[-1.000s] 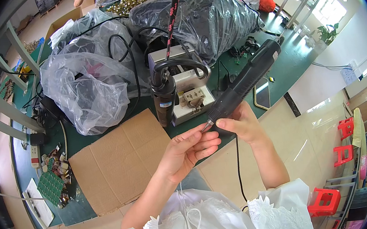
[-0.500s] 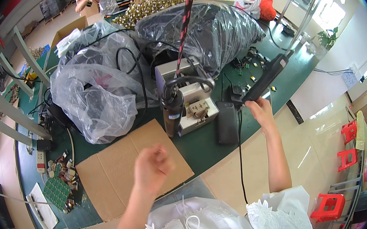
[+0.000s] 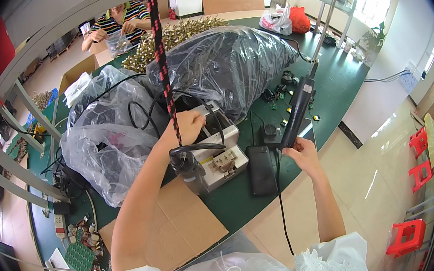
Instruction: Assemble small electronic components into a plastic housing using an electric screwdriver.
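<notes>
My left hand (image 3: 186,128) reaches past a hanging red-and-black cord (image 3: 159,51) to the open compartment of a grey metal box (image 3: 224,158). Its fingers are curled inward, and what they pinch, if anything, is hidden. My right hand (image 3: 305,155) is closed around the lower end of a black electric screwdriver (image 3: 299,110), which leans up and to the right. Left of it lies a flat black rectangular device (image 3: 261,170) with a cable running downward. A second dark cylindrical tool (image 3: 189,171) hangs upright from the cord, in front of the metal box.
Clear plastic bags (image 3: 110,152) and a large bag of black items (image 3: 226,68) fill the back of the green table (image 3: 322,82). Cardboard (image 3: 179,224) lies in front. Green circuit boards (image 3: 80,257) sit at left. A person (image 3: 123,26) works across the table.
My left hand has moved up and forward from above the cardboard to the metal box. My right hand stays at the screwdriver's lower end, and the view has shifted.
</notes>
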Demonstrator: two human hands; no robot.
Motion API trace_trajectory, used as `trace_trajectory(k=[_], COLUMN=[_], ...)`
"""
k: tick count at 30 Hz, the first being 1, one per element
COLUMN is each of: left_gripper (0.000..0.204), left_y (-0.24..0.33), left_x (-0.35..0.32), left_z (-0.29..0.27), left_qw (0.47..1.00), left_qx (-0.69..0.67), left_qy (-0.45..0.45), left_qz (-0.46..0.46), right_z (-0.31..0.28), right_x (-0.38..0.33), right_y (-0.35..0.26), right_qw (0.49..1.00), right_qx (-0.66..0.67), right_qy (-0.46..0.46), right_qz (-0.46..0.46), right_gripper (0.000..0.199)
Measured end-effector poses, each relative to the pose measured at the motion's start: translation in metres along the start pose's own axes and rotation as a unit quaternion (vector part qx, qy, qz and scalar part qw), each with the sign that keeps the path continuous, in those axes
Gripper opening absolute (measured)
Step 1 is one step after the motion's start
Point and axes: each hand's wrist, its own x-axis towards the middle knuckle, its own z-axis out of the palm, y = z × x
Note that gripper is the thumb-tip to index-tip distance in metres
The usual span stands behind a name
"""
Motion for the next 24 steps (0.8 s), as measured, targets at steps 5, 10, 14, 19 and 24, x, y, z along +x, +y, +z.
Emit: trace_trajectory(k=[5, 10, 14, 19, 24], left_gripper=[0.028, 0.02, 0.021, 0.021, 0.021], left_y=[0.022, 0.058, 0.096, 0.147, 0.188], left_x=[-0.018, -0.049, -0.084, -0.139, -0.172], left_z=[-0.011, -0.055, -0.087, -0.113, -0.126], left_qw=[0.999, 0.986, 0.935, 0.922, 0.899], left_qx=[0.005, -0.102, -0.258, -0.2, -0.244], left_qy=[0.017, 0.131, 0.241, 0.313, 0.185], left_qz=[0.041, -0.024, 0.045, 0.109, 0.314], right_z=[-0.009, -0.022, -0.021, -0.016, -0.003], right_x=[0.015, 0.063, 0.105, 0.127, 0.149], right_y=[0.005, 0.015, 0.06, 0.085, 0.079], right_qw=[0.999, 0.989, 0.975, 0.965, 0.964], right_qx=[0.027, -0.083, -0.154, -0.176, -0.201], right_qy=[0.024, 0.12, 0.158, 0.196, 0.173], right_qz=[-0.007, -0.027, -0.013, 0.016, 0.016], right_gripper=[0.016, 0.02, 0.027, 0.039, 0.041])
